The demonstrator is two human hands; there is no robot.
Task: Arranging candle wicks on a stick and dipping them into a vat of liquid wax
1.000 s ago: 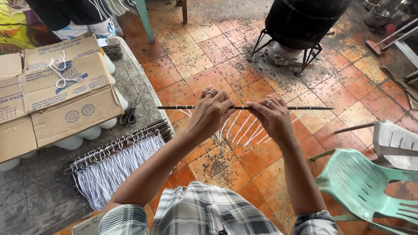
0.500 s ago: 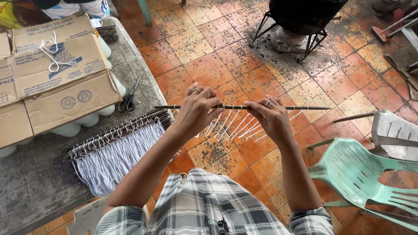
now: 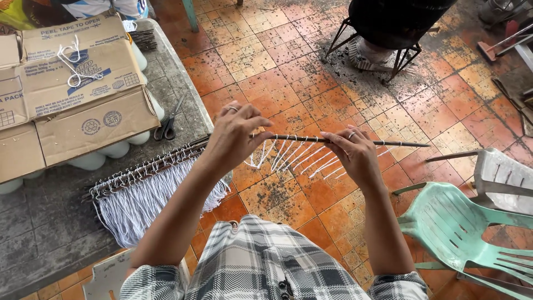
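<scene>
My left hand (image 3: 236, 133) grips the left part of a thin dark rod (image 3: 400, 144) held level over the tiled floor. Several white string loops (image 3: 294, 155) hang from the rod between my hands. My right hand (image 3: 352, 155) pinches the rod and the strings near its middle; the rod's bare end sticks out to the right. On the grey table (image 3: 50, 239) to my left lie more rods strung with white strings (image 3: 144, 194), whose ends hang over the table's edge.
Flattened cardboard boxes (image 3: 78, 89) lie on white round objects on the table, with scissors (image 3: 169, 125) beside them. A black metal stand (image 3: 388, 33) rests on the orange tiles ahead. A green plastic chair (image 3: 472, 228) and a grey one (image 3: 505, 172) are at right.
Both hands have kept hold of the rod, which has drifted slightly downward and toward me in view. The strings between my hands are more spread along the rod.
</scene>
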